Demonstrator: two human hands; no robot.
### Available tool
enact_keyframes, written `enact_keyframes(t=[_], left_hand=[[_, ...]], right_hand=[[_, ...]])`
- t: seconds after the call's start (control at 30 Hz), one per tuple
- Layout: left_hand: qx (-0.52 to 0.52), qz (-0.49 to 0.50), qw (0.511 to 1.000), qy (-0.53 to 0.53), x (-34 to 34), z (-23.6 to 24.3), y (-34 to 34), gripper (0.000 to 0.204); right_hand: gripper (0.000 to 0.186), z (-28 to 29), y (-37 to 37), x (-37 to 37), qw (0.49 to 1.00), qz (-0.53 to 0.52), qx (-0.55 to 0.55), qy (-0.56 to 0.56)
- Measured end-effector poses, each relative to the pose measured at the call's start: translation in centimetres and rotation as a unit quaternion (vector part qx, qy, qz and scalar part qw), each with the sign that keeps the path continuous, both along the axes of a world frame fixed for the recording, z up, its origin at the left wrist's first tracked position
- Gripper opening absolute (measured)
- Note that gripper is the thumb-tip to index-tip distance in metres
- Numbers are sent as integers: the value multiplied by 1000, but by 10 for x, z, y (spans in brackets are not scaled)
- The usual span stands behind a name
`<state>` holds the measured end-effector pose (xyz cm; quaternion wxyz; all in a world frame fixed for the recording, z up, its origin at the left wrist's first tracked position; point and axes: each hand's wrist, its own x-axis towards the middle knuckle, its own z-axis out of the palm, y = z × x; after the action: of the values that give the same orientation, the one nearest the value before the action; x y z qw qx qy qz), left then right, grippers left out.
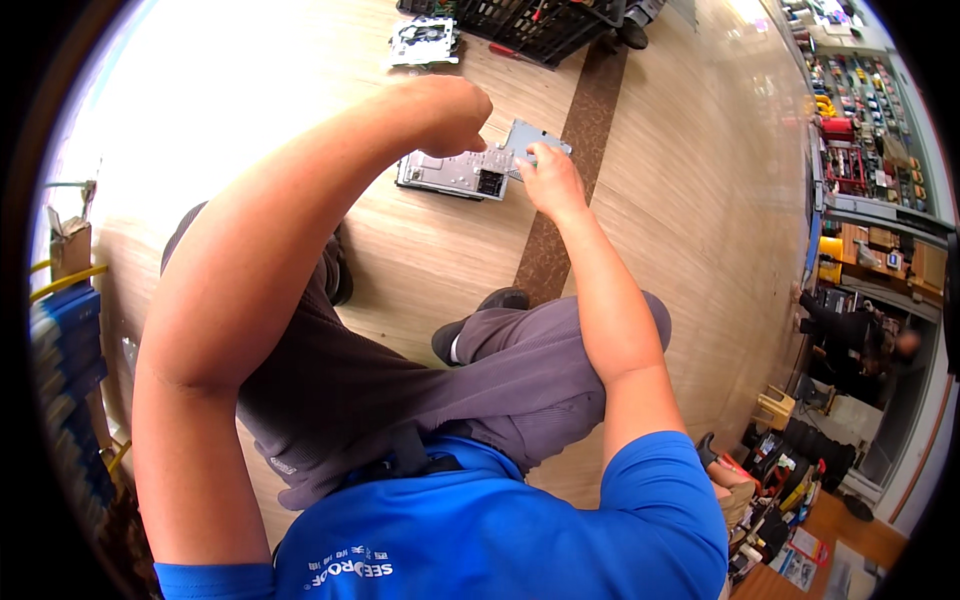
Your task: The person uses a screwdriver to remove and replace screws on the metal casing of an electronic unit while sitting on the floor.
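Blue shirt [500, 530], right hand [553, 180] at device [440, 174]

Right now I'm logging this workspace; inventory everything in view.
metal unit: 1, silver, upper centre
panel: 1, grey, beside unit
mechanism: 1, silver and black, top
crate: 1, black, top
slim object: 1, red, beside crate
strip: 1, brown, across floor
goods: uncountable, multicoloured, right side
stool-like item: 1, tan, lower right
stack: 1, blue, far left
person: 1, dark-clothed, far right
shirt: 1, blue, bottom
trousers: 1, grey, centre
shoes: count unclear, dark, centre
left hand: 1, bare, over unit
right hand: 1, bare, at panel
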<state>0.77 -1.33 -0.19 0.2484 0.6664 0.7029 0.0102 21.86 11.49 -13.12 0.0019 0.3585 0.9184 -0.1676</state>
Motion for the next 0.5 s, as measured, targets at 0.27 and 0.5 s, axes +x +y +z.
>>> enact_keyframes(t=[0.27, 0.5], left_hand=[[0, 1, 1000, -8, 1, 3, 1, 35], [-9, -3, 1000, -5, 0, 1, -1, 35]], right_hand=[[25, -3, 3, 6, 998, 26, 29, 51], [22, 7, -2, -4, 998, -37, -17, -43]])
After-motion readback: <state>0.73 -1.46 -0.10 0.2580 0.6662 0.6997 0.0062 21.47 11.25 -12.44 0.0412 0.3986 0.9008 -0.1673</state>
